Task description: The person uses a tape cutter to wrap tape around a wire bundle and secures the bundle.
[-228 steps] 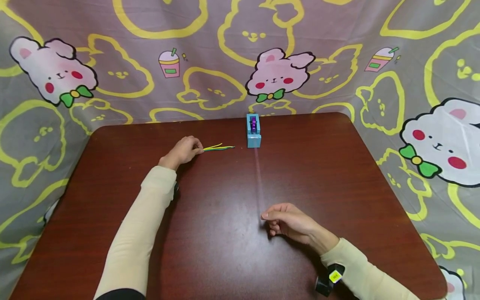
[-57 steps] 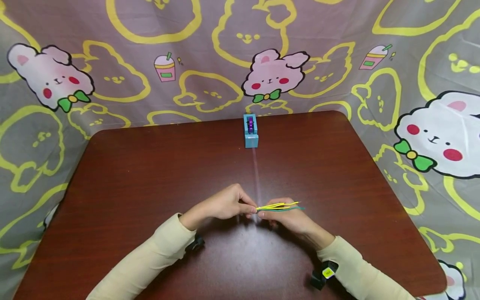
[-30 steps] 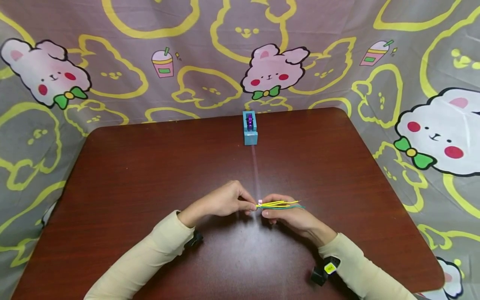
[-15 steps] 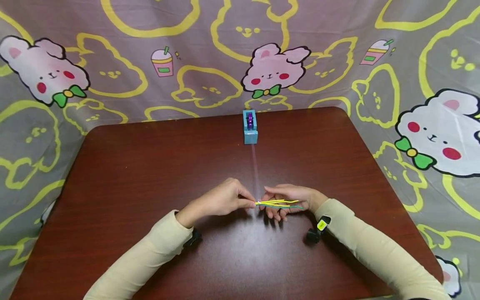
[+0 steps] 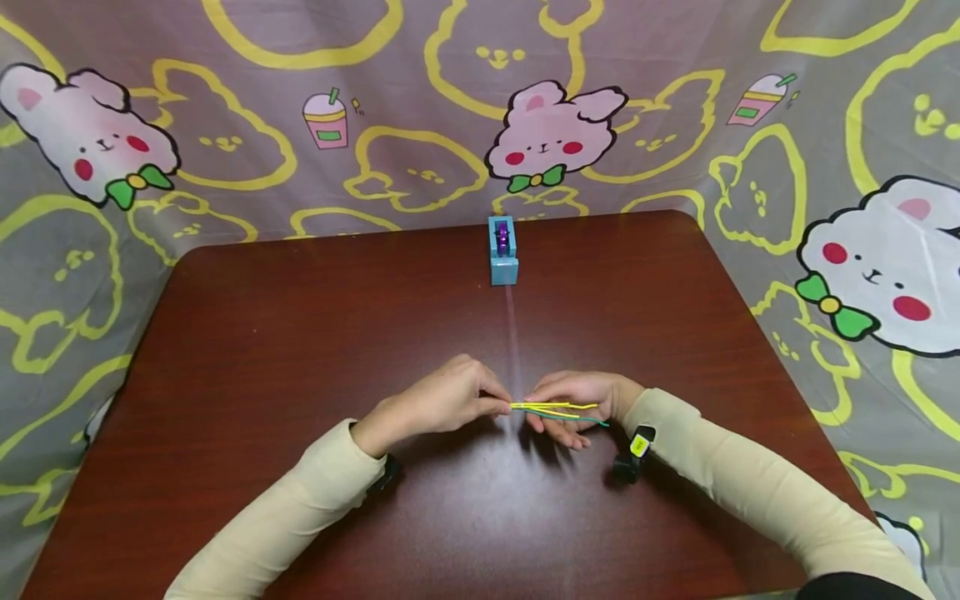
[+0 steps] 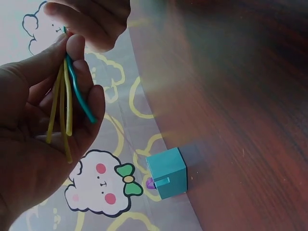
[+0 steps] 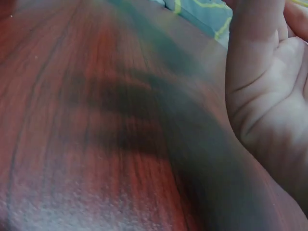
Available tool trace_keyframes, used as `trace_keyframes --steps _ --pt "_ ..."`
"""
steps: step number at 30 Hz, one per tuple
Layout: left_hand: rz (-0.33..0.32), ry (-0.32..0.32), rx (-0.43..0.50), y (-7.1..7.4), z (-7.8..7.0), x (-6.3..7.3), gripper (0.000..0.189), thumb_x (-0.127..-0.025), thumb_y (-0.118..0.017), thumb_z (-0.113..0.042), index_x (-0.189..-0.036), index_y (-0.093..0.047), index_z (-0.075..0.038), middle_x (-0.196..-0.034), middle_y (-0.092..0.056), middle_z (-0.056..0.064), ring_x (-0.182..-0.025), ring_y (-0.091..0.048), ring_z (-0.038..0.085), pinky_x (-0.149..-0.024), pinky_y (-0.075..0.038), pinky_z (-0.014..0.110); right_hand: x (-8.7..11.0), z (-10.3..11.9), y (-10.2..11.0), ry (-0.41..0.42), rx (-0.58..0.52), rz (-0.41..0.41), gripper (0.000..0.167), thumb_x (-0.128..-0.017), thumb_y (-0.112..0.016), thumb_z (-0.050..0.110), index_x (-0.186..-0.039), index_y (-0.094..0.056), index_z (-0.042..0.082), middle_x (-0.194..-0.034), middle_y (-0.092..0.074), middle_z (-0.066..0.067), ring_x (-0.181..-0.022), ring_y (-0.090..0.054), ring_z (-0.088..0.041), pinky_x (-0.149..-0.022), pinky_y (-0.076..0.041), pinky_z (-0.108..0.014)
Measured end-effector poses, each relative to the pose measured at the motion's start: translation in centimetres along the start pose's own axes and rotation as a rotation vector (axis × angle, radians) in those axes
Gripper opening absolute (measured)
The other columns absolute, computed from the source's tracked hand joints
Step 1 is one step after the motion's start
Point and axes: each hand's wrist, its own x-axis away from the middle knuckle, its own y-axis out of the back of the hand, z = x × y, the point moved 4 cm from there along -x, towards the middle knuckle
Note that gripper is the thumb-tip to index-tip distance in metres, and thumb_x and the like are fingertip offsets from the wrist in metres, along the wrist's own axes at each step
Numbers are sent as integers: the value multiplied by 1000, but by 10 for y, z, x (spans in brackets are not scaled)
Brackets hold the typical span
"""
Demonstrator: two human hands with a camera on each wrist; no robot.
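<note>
While strands (image 6: pixel 68 106) jut, edges (image 5: pixel 337 241) lie distant

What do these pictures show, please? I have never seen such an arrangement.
There is no machine here, only a person's left hand and right hand. The wide picture is taken from the head; the other two come from the left and right wrists. On the brown table stands a blue tape dispenser with a purple roll; a clear strip comes out towards the person. The left hand pinches one end of some thin yellow and green strands. The right hand is close by, but whether it grips them I cannot tell.
</note>
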Motion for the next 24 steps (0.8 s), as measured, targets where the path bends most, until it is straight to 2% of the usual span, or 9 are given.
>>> trace_keyframes --steps 6,13,20,24 --pt "-2 -33 -20 2 -2 -2 9 -92 -75 -11 -96 -82 -7 -83 -75 -3 -74 -63 0 -69 -51 22 4 2 -1 24 -9 -39 35 -107 -45 29 -95 -61 1 -62 -66 -2 -50 -65 -12 -42 -49 -27" --pt "-20 -27 -63 2 -4 -2 9 -90 -77 -12 -97 -82 -9 -85 -75 -4 -75 -63 1 -69 -51 22 10 7 -2 -29 -35 -105 30 -106 -51 27 -98 -60 0 -66 -64 -3 -54 -64 -13 -48 -53 -27" --pt "-60 -35 -82 1 -3 -1 8 -90 -77 -12 -95 -82 -9 -83 -75 -4 -73 -62 2 -66 -50 22 14 19 -7 -46 62 -154 28 -107 -49 17 -99 -58 -8 -66 -62 -3 -55 -62 -14 -51 -55 -27" --pt "-105 -47 -110 1 -3 -1 7 -88 -79 -13 -94 -83 -11 -80 -73 -5 -68 -59 1 -63 -48 21 18 29 -11 -26 174 -188 28 -106 -50 14 -99 -59 -12 -65 -60 -4 -54 -62 -15 -51 -55 -28"
